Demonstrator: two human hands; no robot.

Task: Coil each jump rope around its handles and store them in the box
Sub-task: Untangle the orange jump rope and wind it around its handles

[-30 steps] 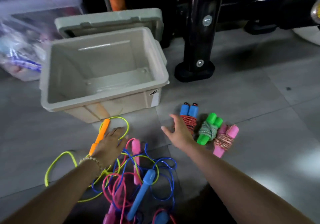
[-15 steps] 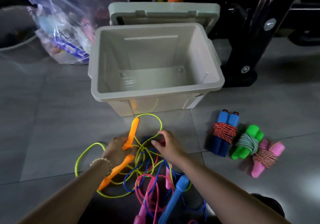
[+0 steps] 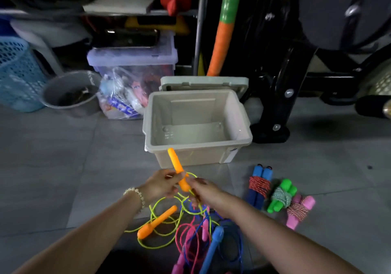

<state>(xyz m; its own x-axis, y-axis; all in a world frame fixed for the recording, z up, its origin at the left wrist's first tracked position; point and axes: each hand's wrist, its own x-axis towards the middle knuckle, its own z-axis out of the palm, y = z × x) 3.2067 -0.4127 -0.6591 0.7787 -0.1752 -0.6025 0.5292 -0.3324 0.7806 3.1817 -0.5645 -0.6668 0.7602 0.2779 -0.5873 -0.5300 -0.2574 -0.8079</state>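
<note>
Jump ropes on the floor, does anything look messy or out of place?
Yes. The loose ropes, yellow, pink and blue, lie in one tangled heap in front of the box, cords looped through each other. The three coiled bundles to its right are tidy, and the box holds nothing.

The box point(image 3: 238, 112) stands on the floor point(image 3: 63, 167); its lid point(image 3: 203, 82) leans behind it. Three coiled ropes point(image 3: 280, 196) lie in a row to its right front. The loose rope tangle point(image 3: 190, 229) lies before the box. Above it, the left hand point(image 3: 158, 185) and right hand point(image 3: 208, 191) hold one handle point(image 3: 177, 166).
</note>
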